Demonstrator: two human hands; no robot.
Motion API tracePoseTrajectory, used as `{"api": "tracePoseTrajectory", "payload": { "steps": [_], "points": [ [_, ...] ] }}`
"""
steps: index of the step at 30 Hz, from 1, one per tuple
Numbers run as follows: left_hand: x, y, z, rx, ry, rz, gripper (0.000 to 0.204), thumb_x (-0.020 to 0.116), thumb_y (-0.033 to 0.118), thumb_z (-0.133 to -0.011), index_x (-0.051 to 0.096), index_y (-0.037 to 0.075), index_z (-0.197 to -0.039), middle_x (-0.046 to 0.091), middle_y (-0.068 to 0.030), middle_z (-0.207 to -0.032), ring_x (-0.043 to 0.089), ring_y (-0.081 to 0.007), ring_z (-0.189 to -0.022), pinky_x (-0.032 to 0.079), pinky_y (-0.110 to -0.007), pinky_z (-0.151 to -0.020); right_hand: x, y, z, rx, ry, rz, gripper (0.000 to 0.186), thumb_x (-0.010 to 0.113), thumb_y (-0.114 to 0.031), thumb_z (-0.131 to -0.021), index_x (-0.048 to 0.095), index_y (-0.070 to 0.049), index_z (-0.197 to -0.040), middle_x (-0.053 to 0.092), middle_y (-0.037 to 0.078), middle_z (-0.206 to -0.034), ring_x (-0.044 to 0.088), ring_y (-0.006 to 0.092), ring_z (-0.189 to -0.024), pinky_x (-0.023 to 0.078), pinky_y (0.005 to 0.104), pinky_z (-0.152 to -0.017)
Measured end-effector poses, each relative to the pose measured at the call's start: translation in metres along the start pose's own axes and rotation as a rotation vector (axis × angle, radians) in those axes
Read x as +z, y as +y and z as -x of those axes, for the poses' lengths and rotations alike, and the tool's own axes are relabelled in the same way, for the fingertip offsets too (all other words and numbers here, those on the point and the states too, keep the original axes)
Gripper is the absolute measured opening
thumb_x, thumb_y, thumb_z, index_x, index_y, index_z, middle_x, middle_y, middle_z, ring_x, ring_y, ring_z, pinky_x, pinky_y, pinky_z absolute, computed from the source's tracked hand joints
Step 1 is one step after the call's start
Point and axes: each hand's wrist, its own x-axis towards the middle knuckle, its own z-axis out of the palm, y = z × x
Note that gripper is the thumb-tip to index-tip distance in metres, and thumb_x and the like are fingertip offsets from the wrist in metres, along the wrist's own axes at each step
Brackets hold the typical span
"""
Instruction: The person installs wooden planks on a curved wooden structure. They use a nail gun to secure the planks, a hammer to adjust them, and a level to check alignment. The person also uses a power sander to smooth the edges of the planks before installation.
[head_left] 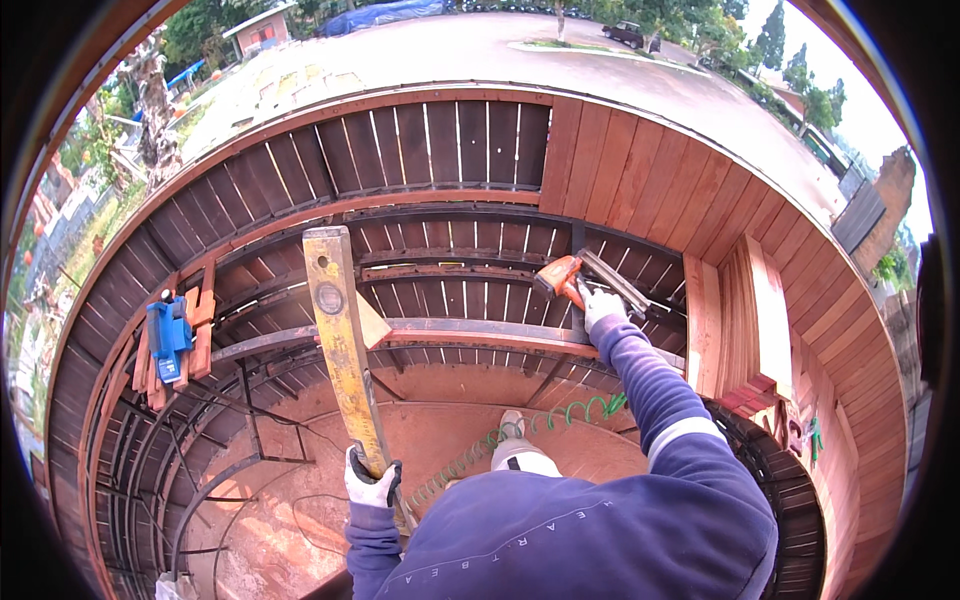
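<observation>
My left hand [373, 480], in a white and dark work glove, is closed around the lower part of a long, worn yellow spirit level [345, 340]. The level stands tilted in front of me, its top end across the curved frame. My right hand [603, 305], also gloved, grips an orange nail gun [562, 277] by its handle, over the far bench frame. The gun's long metal magazine points to the right. A green coiled air hose [575, 412] runs below my right arm. Beside the level, a light triangular piece of wood [372, 322] rests on the frame.
Reddish planks [640, 170] cover the right side of the curved bench; dark slats [380, 150] show on the left. At right stands a stack of boards [755, 320]. A blue power tool [168, 338] sits on short wood pieces at left. Dark metal frames [250, 410] surround the dusty floor.
</observation>
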Motion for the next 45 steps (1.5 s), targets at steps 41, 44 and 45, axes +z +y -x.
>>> {"api": "tracePoseTrajectory", "payload": {
  "steps": [41,44,45],
  "points": [
    [-0.036,0.002,-0.015,-0.001,0.210,-0.046,0.025,0.077,0.006,-0.076,0.055,0.002,-0.089,0.056,0.0011,-0.074,0.050,-0.0057,-0.066,0.043,-0.022,-0.059,0.024,0.000,-0.012,0.085,0.179,-0.065,0.061,0.062,-0.015,-0.079,0.047,-0.011,-0.138,0.061,0.014,-0.121,0.058,0.0308,-0.112,0.040,0.0431,-0.098],
    [-0.044,-0.022,-0.017,-0.014,0.174,0.017,0.029,0.073,0.004,-0.078,0.056,0.003,-0.101,0.056,0.0004,-0.081,0.051,-0.0051,-0.068,0.044,-0.021,-0.059,0.023,-0.001,-0.010,0.050,0.210,-0.037,0.053,0.056,-0.015,-0.083,0.048,-0.011,-0.136,0.063,0.013,-0.118,0.060,0.0287,-0.109,0.041,0.0434,-0.095],
    [-0.042,-0.026,-0.019,-0.018,0.157,0.070,0.032,0.073,0.004,-0.078,0.056,0.003,-0.104,0.056,0.0002,-0.083,0.051,-0.0052,-0.068,0.044,-0.021,-0.059,0.033,0.005,-0.012,0.052,0.258,-0.034,0.053,0.055,-0.015,-0.084,0.048,-0.011,-0.136,0.063,0.013,-0.118,0.060,0.0285,-0.109,0.040,0.0434,-0.096]
  ]
}}
